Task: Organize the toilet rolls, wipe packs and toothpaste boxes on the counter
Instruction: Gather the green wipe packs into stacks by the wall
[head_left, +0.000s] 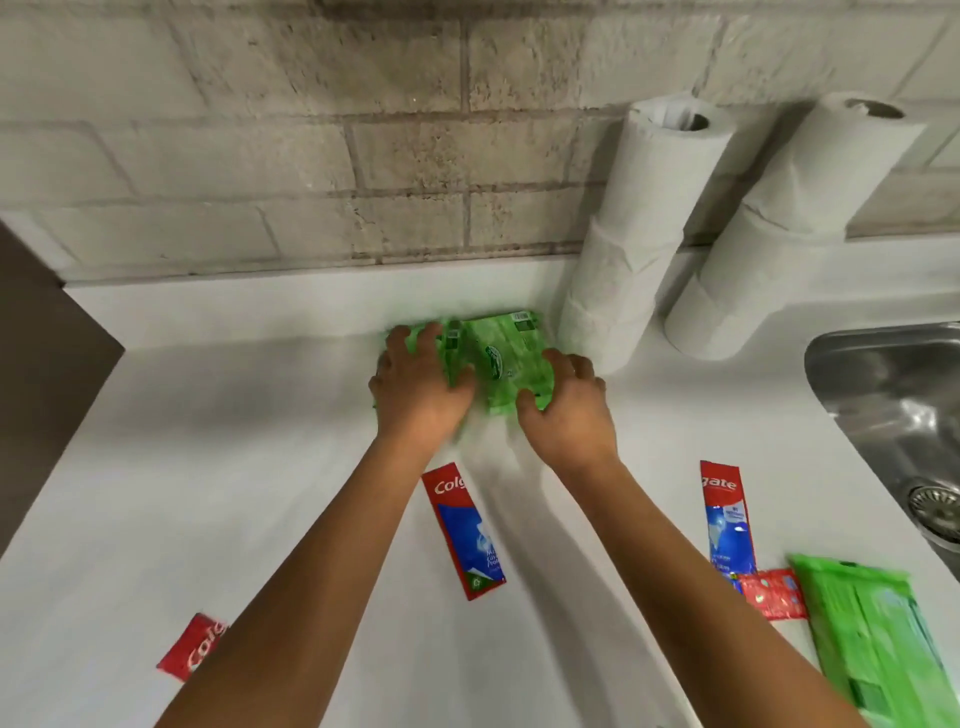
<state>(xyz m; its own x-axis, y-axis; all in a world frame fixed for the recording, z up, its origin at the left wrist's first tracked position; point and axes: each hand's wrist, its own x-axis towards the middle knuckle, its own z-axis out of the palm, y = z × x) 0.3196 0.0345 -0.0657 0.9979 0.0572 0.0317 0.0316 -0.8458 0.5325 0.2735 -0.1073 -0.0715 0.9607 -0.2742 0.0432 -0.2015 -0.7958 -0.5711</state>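
- Head view: both hands lie on green wipe packs (501, 358) at the far middle of the white counter (208, 441), just in front of the brick wall (311, 156).
- The left hand (418, 384) rests palm-down on the left part of the green packs, fingers spread and only slightly bent over the top; the thumb points right across the plastic. It presses rather than pinches.
- The right hand (563, 400) covers the near right corner of the packs, fingers bent a little over the edge, thumb touching the near side. Whether it truly grasps the edge I cannot tell; it looks flat and pressing.
- The packs are blurred, and how many lie under the hands is unclear.
- Just right of the packs stand two stacks of toilet rolls (631, 244), the second stack (769, 244) further right, both against the wall.
- A steel sink (893, 395) sits at the right edge.
- Near side: one toothpaste box (462, 530) between the forearms, another box (724, 514) right of the right arm, a third (189, 649) at near left partly under the left arm.
- Another green wipe pack (878, 639) lies at near right, with a small red packet (774, 595) touching its left edge.
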